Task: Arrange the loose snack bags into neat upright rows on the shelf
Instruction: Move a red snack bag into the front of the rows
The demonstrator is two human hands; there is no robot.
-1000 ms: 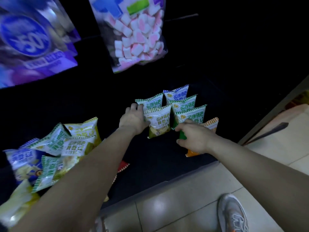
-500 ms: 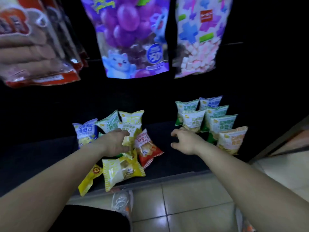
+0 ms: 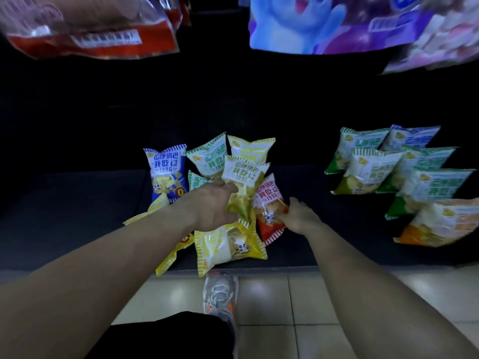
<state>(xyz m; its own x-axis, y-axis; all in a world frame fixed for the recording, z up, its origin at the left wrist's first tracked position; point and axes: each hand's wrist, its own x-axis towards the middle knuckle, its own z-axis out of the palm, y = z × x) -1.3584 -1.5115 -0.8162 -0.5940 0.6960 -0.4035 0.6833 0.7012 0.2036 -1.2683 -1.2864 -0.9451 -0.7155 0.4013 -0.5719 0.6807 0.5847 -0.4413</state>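
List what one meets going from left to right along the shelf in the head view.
Blue bag → left grip → yellow-green bag that it holds → red bag, pinched by the right grip → upright rows of bags.

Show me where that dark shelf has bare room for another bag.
Bare shelf lies between the red bag and the upright rows, and left of the blue bag. The loose pile, where the left hand grips an olive bag, is crowded.

Glossy plastic snack bags (image 3: pixel 228 246), matt dark shelf (image 3: pixel 77 203), shiny floor tiles (image 3: pixel 264 299)
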